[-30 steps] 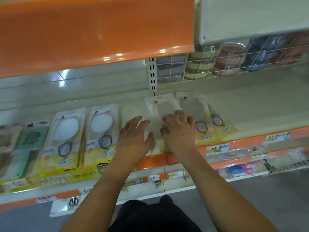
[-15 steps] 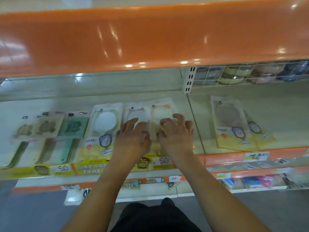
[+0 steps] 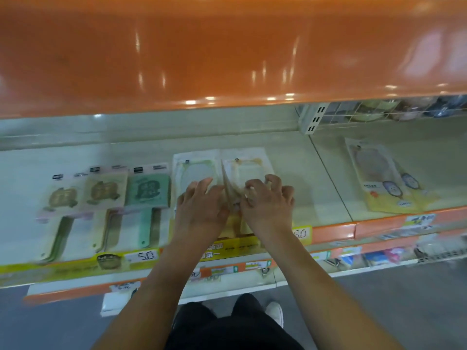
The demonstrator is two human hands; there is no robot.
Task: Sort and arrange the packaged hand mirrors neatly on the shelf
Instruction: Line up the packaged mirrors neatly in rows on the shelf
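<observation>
A person stands at a shelf (image 3: 290, 157) in a shop. Two mirror packs lie side by side in the middle of it. The left hand (image 3: 202, 208) rests flat on the left mirror pack (image 3: 194, 170), with its fingers straight. The right hand (image 3: 267, 205) has its fingers bent like claws on the right mirror pack (image 3: 250, 165). The inner edge of that pack tilts up between the two hands. It is too blurry to tell how tightly it is gripped. To the left lie a green mirror pack (image 3: 147, 190) and two tan mirror packs (image 3: 83, 195). Far to the right lie more yellow mirror packs (image 3: 384, 178), well apart from the hands. A yellow price strip (image 3: 141, 256) runs along the front edge.
</observation>
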